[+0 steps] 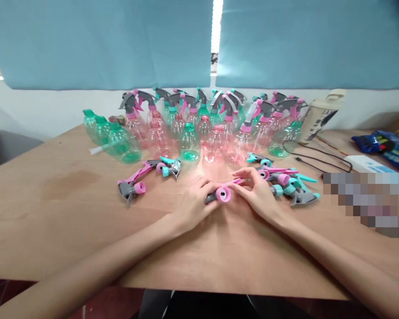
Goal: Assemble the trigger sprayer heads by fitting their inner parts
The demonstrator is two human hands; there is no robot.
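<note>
My left hand (199, 199) is closed around a grey and pink trigger spray head (223, 194), its round pink collar facing me. The thumb and fingertips of my right hand (257, 195) pinch the pink lever of that same spray head from the other side. Close to my right hand lies a pile of loose pink, grey and turquoise spray heads (294, 186). Several more loose spray heads (129, 188) are spread to the left of my left hand. Beyond both hands stand clear pink bottles (214, 144) and green bottles (189, 144) with open necks.
Behind these, rows of bottles with sprayers (193, 104) stand near the wall. On the right are a cream tumbler (321, 117), a black cable (322, 161), a white box (369, 164) and blue packets (392, 148). A blurred patch covers the right edge of the wooden table (69, 212).
</note>
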